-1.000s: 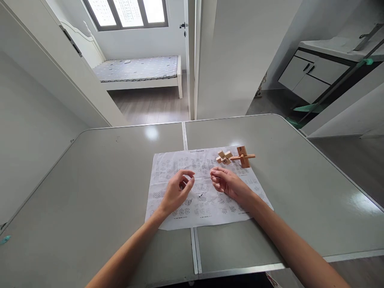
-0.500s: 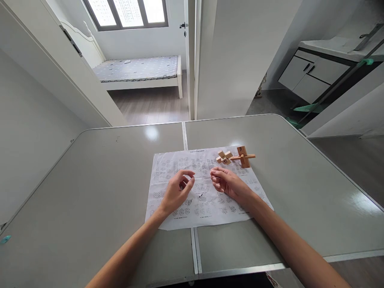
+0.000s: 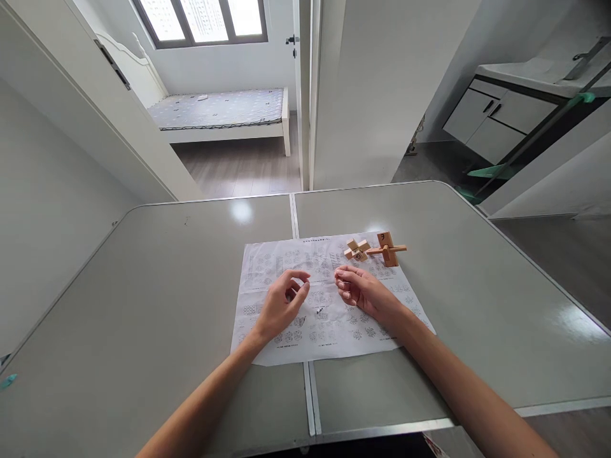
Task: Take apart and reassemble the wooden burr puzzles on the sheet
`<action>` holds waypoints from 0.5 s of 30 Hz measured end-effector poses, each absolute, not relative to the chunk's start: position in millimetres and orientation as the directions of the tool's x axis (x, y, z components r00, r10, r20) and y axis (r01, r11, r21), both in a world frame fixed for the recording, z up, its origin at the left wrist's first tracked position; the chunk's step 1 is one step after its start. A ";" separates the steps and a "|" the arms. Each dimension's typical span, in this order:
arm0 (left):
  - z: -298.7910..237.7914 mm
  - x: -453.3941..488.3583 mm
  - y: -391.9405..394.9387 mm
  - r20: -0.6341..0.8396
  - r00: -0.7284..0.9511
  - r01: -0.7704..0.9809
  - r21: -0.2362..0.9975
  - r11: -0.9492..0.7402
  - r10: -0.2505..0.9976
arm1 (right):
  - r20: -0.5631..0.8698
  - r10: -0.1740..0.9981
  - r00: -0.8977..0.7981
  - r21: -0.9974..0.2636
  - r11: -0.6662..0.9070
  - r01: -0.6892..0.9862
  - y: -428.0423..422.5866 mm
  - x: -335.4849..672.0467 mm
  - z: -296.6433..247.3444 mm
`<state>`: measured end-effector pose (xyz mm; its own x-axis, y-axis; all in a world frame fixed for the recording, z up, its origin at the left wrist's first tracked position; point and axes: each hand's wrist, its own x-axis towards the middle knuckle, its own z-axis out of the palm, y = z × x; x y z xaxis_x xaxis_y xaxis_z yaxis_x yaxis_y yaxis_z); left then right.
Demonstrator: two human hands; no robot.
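Observation:
A printed sheet [image 3: 315,353] with rows of small diagrams lies on the table. My left hand [image 3: 284,302] rests over its left half, fingers curved and thumb apart from them, holding nothing. On the right half my right hand [image 3: 360,292] is loosely closed, thumb tip against the forefinger, with no object showing in it. Just beyond that hand, at the sheet's upper right corner, stands a pale wooden interlocking puzzle [image 3: 357,250]. Touching or very near it is a darker brown wooden cross-shaped puzzle [image 3: 387,249]. Neither hand touches these puzzles.
The grey table [image 3: 167,305] has a metal rim and a metal seam [image 3: 310,401] down its middle. A small dark and white mark or bit [image 3: 319,311] shows on the sheet between my hands. Beyond are a bed [image 3: 224,108], a door frame and a sink cabinet [image 3: 496,117].

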<state>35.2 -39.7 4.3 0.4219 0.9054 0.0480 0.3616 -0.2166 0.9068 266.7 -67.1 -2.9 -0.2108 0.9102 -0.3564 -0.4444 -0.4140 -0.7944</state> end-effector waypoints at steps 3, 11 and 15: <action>4.6 35.2 -39.7 0.050 0.420 0.360 0.907 -0.217 0.906 | -0.358 0.910 -0.208 -0.794 -0.414 -0.446 -67.0 266.3 -2.5; 4.1 35.2 -39.1 0.056 0.422 0.353 0.909 -0.221 0.905 | -0.356 0.911 -0.208 -0.793 -0.412 -0.449 -66.4 266.8 -3.9; 3.0 35.0 -39.4 0.049 0.420 0.358 0.909 -0.215 0.906 | -0.354 0.911 -0.212 -0.793 -0.413 -0.449 -66.2 267.7 -6.0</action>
